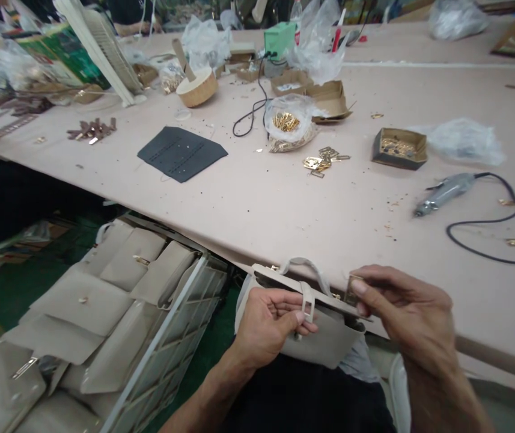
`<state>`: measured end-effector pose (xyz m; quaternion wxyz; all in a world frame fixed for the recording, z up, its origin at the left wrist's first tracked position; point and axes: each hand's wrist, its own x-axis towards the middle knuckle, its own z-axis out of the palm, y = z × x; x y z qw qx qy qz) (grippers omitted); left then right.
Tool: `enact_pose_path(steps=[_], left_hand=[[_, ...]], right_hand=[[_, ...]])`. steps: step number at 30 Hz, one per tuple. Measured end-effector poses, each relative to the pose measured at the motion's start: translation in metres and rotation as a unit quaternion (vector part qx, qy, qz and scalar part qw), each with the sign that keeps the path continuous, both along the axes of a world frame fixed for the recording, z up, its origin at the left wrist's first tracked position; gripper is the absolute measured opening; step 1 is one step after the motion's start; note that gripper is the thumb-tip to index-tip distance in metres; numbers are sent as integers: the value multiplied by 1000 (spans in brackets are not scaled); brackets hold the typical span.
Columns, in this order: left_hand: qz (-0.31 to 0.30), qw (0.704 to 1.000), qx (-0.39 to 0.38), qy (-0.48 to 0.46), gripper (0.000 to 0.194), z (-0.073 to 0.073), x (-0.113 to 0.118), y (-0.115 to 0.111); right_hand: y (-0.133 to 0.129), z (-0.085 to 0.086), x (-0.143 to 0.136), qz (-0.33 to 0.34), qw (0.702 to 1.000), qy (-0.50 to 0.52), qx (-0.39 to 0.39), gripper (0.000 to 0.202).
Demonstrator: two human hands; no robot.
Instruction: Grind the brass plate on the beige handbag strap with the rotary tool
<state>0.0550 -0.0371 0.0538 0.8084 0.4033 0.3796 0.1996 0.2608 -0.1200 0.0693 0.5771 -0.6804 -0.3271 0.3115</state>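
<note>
Handbag [324,341], beige, sits at the edge of the table [284,210], over the lap. Left hand [264,325] pinches its slotted strap [307,291] between thumb and fingers; right hand [413,313] grasps a small flat metal piece [353,290]. Electric screwdriver [447,192] lies beyond the right hand.

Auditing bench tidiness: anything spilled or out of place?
Somewhat: gold metal pieces lie loose beside the open plastic bag, others right of the power tool, and specks dot the tabletop; these look stray, outside any container.
</note>
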Motion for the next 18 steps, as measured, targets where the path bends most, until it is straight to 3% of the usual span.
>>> enact_pose_path(steps=[6, 11, 18], left_hand=[[-40, 999, 20, -20, 35, 8, 1, 4], [-51, 997, 33, -36, 26, 8, 1, 4], [-45, 998, 28, -21, 31, 4, 0, 2]], right_hand=[[11, 1, -38, 124, 985, 119, 17, 14], [12, -6, -46, 129, 985, 112, 4, 13], [11, -8, -49, 132, 990, 48, -13, 16]])
